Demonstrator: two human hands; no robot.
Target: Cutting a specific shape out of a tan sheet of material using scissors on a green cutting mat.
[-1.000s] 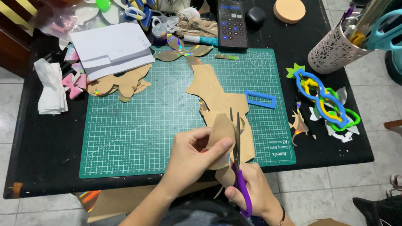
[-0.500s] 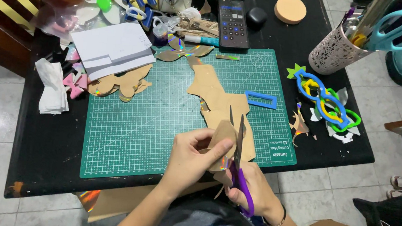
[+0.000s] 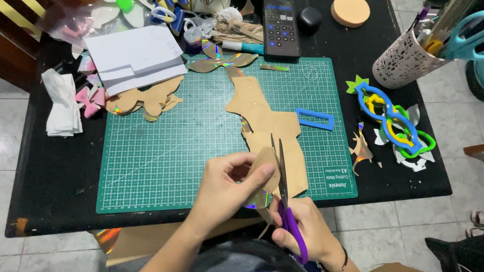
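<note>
View from above of a black work table (image 3: 44, 194) with a green cutting mat (image 3: 158, 163) at its centre.

Far left: a stack of folded white material (image 3: 61, 105) lies on the table edge, with small pink bows (image 3: 88, 100) just beside it. Behind these, sheets of white paper (image 3: 135, 56) overlap tan cut-out shapes (image 3: 146, 101) at the mat's upper left corner.

Centre: a long strip of tan card (image 3: 269, 127) runs down the mat from a bow-shaped tan piece (image 3: 222, 64). A dark calculator (image 3: 282, 27) sits above the mat. The left hand (image 3: 228, 190) hovers over the mat's near edge, thumb and fingers pinching a small tan card piece (image 3: 266, 158) with a shiny, iridescent underside, held upright just above the strip's lower end. The right hand (image 3: 303, 232) is closed through the handles of the purple scissors (image 3: 285, 207); the blades point away from the person, stand slightly parted and meet the right edge of the pinched piece.

Right of centre: a blue rectangular frame (image 3: 315, 119) lies flat on the mat. A round tan disc (image 3: 350, 9) sits at the table's far edge.

Right: blue, yellow and green outline templates (image 3: 395, 123) are piled on white scraps. A perforated white cup (image 3: 403, 62) holds teal-handled scissors (image 3: 467, 33) and other tools.
</note>
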